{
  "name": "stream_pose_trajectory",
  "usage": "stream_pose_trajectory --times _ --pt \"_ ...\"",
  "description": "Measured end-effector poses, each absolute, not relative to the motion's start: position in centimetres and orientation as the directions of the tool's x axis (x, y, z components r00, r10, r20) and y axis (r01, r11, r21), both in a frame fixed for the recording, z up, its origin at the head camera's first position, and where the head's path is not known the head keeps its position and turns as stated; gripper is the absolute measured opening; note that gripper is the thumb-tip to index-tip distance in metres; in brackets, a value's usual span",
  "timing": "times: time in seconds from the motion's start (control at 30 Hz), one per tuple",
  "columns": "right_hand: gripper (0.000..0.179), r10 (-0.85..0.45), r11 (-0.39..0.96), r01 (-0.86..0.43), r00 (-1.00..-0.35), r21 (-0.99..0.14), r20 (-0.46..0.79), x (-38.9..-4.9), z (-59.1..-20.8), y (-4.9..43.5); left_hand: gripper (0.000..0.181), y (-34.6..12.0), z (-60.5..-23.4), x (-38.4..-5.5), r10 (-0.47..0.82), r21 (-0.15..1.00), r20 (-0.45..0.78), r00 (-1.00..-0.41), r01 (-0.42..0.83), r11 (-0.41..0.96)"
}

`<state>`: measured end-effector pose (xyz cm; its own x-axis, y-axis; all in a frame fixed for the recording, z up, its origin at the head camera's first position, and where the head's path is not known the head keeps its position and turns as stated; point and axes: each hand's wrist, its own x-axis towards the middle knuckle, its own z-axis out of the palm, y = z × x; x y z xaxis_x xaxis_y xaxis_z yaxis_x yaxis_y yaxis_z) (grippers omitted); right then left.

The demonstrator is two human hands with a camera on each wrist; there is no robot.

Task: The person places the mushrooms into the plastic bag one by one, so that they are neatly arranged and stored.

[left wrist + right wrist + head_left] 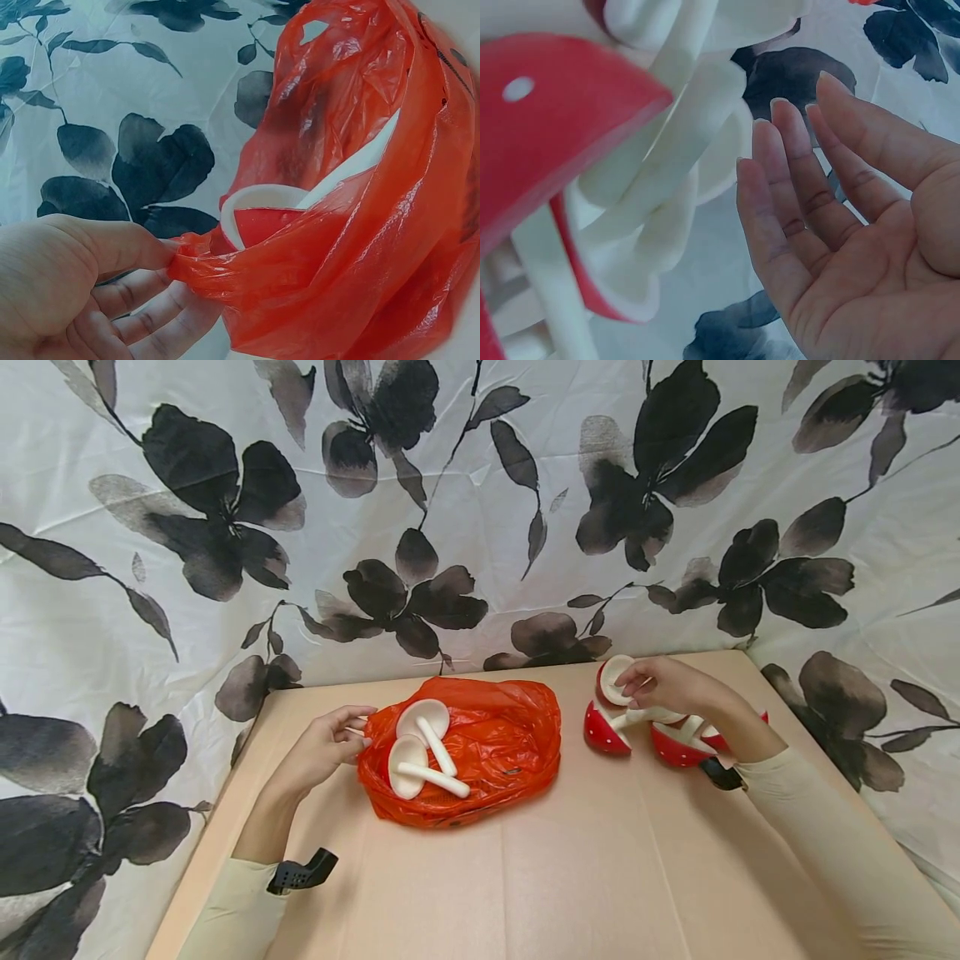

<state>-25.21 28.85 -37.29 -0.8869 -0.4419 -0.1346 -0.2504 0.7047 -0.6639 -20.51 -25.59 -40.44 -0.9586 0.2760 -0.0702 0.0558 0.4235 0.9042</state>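
An orange-red plastic bag (517, 735) lies at the left middle of the table, with two toy mushrooms (431, 735) in its opening, pale gills and stems facing up. My left hand (318, 752) is at the bag's left side; in the left wrist view its thumb and fingers pinch the bag's rim (199, 262). At the back right my right hand (671, 685) hovers over a pile of red, white-spotted toy mushrooms (607, 733). The right wrist view shows that palm (855, 262) bare, fingers slightly bent and apart from the mushrooms (570, 127).
The light wooden table (540, 877) ends at the back against a white cloth (525, 568) with dark flowers. Black straps with small devices sit on both wrists, the left one (303, 870) showing fully over the table.
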Motion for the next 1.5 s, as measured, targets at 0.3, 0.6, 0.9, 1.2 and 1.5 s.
stream_pose_trajectory --times 0.3,0.6,0.9,1.2,1.5 --pt "0.038 -0.367 0.739 -0.123 -0.898 -0.662 -0.242 -24.9 -38.3 30.7 0.045 -25.6 -40.7 -20.6 0.278 0.902 -0.067 -0.958 0.061 0.427" --pt "0.038 -0.327 0.763 -0.077 -0.903 -0.642 -0.280 -24.7 -38.8 31.3 0.045 -25.8 -41.1 -20.7 0.283 0.903 -0.068 -0.957 0.062 0.426" --pt "0.044 -0.224 0.820 0.005 -0.917 -0.572 -0.329 -24.8 -38.5 31.2 0.045 -26.0 -41.0 -20.7 0.282 0.907 -0.080 -0.956 0.048 0.419" --pt "0.044 -0.250 0.802 0.037 -0.885 -0.596 -0.393 -24.8 -38.8 31.1 0.047 -26.1 -41.0 -20.6 0.290 0.910 -0.082 -0.954 0.047 0.411" --pt "0.043 -0.194 0.801 0.074 -0.906 -0.594 -0.375 -25.1 -39.4 31.4 0.047 -26.1 -40.9 -20.7 0.286 0.909 -0.083 -0.955 0.045 0.414"
